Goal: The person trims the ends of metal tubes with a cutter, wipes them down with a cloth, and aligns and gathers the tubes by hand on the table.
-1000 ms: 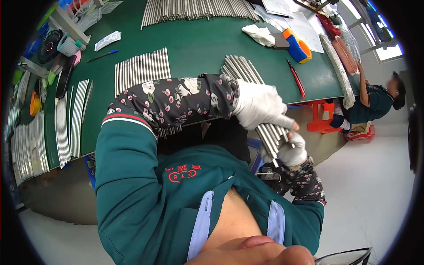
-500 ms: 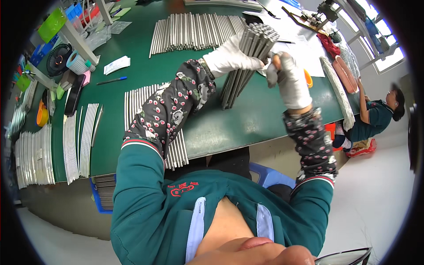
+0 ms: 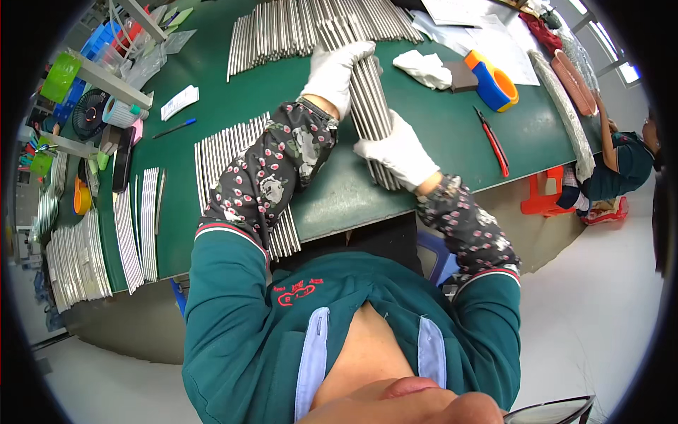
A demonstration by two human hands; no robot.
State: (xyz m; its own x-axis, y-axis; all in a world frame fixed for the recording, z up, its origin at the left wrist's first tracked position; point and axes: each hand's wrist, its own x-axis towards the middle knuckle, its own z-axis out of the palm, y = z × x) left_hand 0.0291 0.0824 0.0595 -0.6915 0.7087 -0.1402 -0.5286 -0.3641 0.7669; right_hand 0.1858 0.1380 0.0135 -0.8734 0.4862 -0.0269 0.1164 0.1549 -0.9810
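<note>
A bundle of thin metal rods [image 3: 370, 95] lies tilted between my two gloved hands, over the green table. Near its far end, my left hand [image 3: 333, 76] is closed around the rods. Lower down, my right hand [image 3: 400, 152] grips the same bundle by its near part. Just beyond the bundle's far end lies a wide row of metal rods [image 3: 272, 32], side by side on the table. Another row of rods [image 3: 227, 150] lies partly under my left forearm, which hides its middle.
Right of my hands are a crumpled white cloth [image 3: 422, 68], a dark block [image 3: 462, 76], an orange-and-blue tape dispenser [image 3: 494, 86] and red-handled pliers [image 3: 494, 145]. More metal strips [image 3: 78, 265] lie at the left edge. Another person [image 3: 621, 159] sits at the far right.
The bundle has gone from standing nearly upright to leaning back toward the far row. My right hand has moved from beside its top down onto its near part.
</note>
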